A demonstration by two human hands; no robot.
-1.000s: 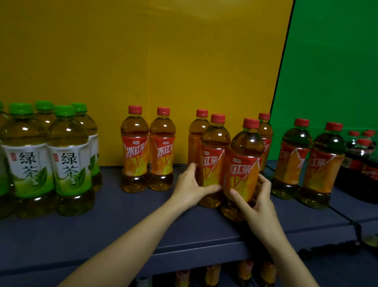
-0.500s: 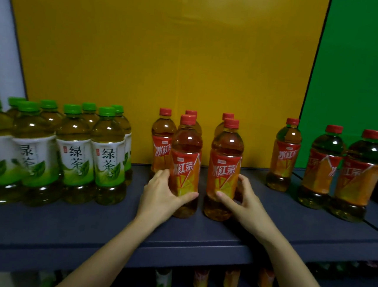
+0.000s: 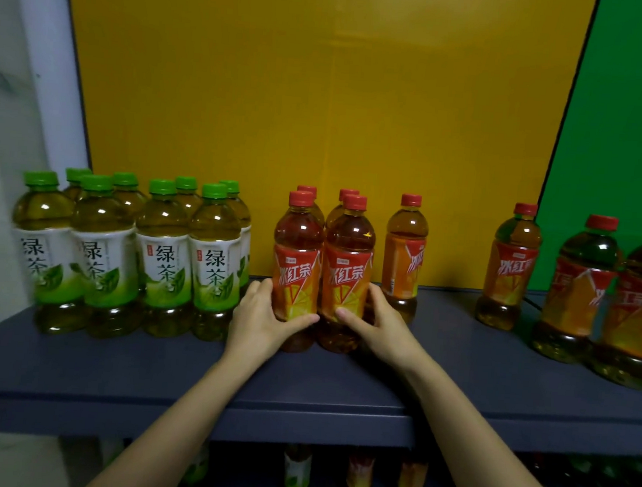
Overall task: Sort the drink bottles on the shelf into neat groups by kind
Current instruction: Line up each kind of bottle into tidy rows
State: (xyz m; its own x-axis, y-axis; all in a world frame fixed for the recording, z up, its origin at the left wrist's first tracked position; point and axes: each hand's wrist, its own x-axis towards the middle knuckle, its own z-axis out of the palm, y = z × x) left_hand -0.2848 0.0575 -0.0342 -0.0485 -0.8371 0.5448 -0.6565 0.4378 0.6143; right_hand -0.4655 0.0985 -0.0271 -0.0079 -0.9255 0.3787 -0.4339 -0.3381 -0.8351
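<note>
So, step: squaring up the red-tea block beside the green teas (image 3: 165, 254), I'd say.
Left hand (image 3: 258, 317): wrapped round the left bottle (image 3: 296, 268) low on the label, thumb across the front.
Right hand (image 3: 384, 325): wrapped round the right bottle (image 3: 346, 272) at the same height, thumb on the front.
Pair: upright on the shelf (image 3: 110, 365), sides touching, just in front of the back pair (image 3: 349, 194). There's a small gap to the green teas.
Strays: lone tea (image 3: 405, 250) just right of the block, another (image 3: 511, 266) well apart, and the far two (image 3: 577, 286) by the green panel (image 3: 627, 133).
Move: slide, don't lift. Push low so nothing tips, both hands together so the pair doesn't split.
Line-up: fronts level with the green teas' front row, labels forward.
Watch: left knuckles are near the closest green tea, so don't nudge it. Don't shove the back pair askew either.
Release: only once both bases sit flat.
Next, probably: pull the lone tea in.
</note>
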